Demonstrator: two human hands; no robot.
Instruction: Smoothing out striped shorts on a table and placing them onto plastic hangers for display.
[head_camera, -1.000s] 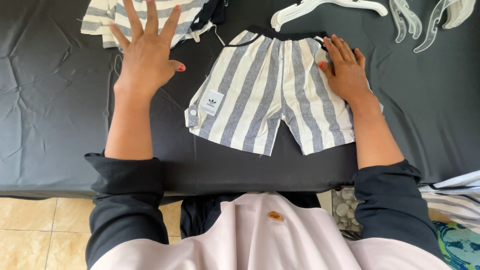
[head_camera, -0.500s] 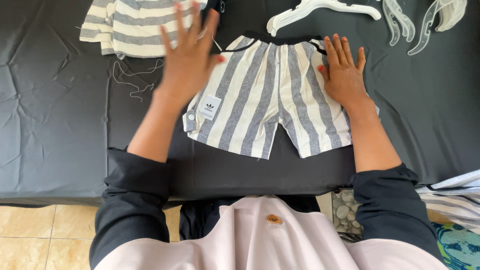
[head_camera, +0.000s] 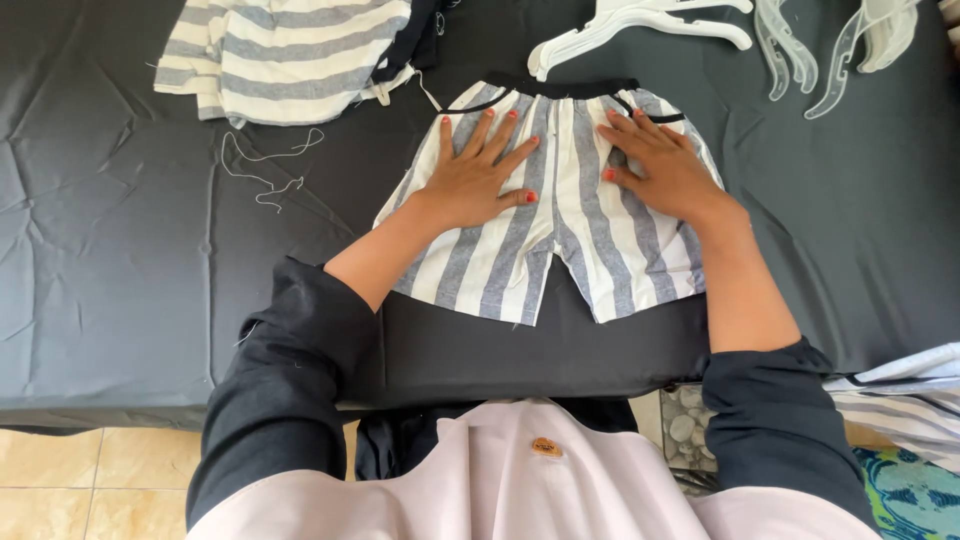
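Striped shorts (head_camera: 560, 215) flat on black table cover (head_camera: 120, 260); left hand (head_camera: 475, 180), right hand (head_camera: 665, 170) pressed on them, fingers spread

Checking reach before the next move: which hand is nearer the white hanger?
Right. The right hand lies flat on the striped shorts just below the white hanger; the left hand rests farther down-left of it.

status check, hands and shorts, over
Left hand and right hand flat, open on striped shorts. Shorts spread on black table. Nothing in the way.
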